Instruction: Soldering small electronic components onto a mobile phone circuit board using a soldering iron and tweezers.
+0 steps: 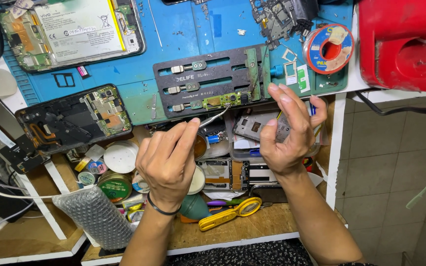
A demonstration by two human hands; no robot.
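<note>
Pinching a pair of slim silver metal tweezers [214,117] between thumb and bent fingers, our left hand [167,160] sits at the centre of the frame. The tweezers' long axis runs up and to the right from the hand, and their tips touch the small green and gold circuit board [225,99] clamped in the lowest slot of the black slotted metal holding fixture [212,79]. So the board lies above and to the right of our left hand, and roughly level with the fingertips of our right hand [289,133], which is about as near to it. Our right hand is loosely curled, fingers half spread, and seems to grip a thin yellow-tipped tool; we cannot tell exactly what it is. Further out, the fixture rests on a blue rubber work mat [183,29], and an opened black phone body [72,118] lies at the left.
</note>
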